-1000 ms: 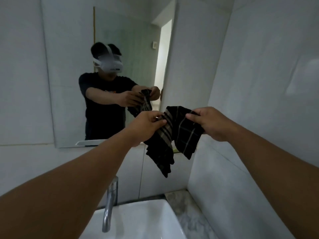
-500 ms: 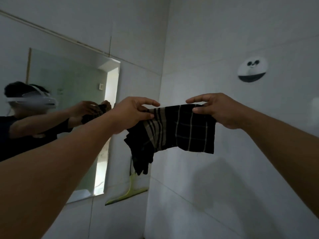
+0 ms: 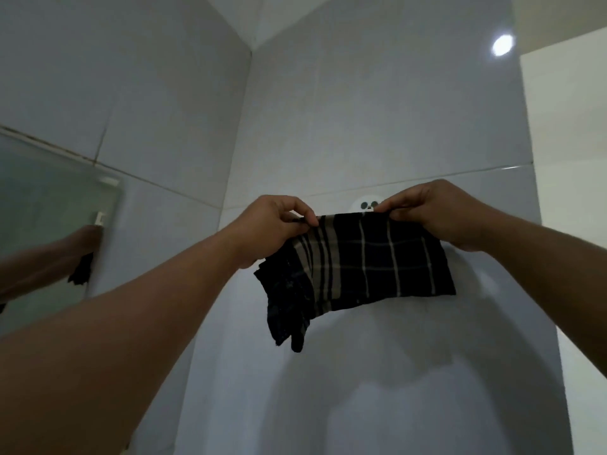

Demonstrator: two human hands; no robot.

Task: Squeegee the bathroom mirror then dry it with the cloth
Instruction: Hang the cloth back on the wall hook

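A dark plaid cloth [image 3: 361,267] hangs stretched between both hands against the right tiled wall. My left hand [image 3: 272,224] pinches its top left corner and my right hand [image 3: 427,215] pinches its top right edge. The cloth's top edge sits level with a round white panda wall hook [image 3: 364,204], which is mostly hidden behind it. The mirror [image 3: 42,205] shows only at the far left, with my arm reflected in it. The squeegee is out of view.
White tiled walls meet in a corner [image 3: 236,165] left of the cloth. A light's reflection [image 3: 502,45] shines high on the right wall. A pale door frame or panel [image 3: 571,192] runs down the right edge.
The view has swung up and to the right, away from the mirror and sink. Both hands have carried the cloth up to the panda hook on the right wall.
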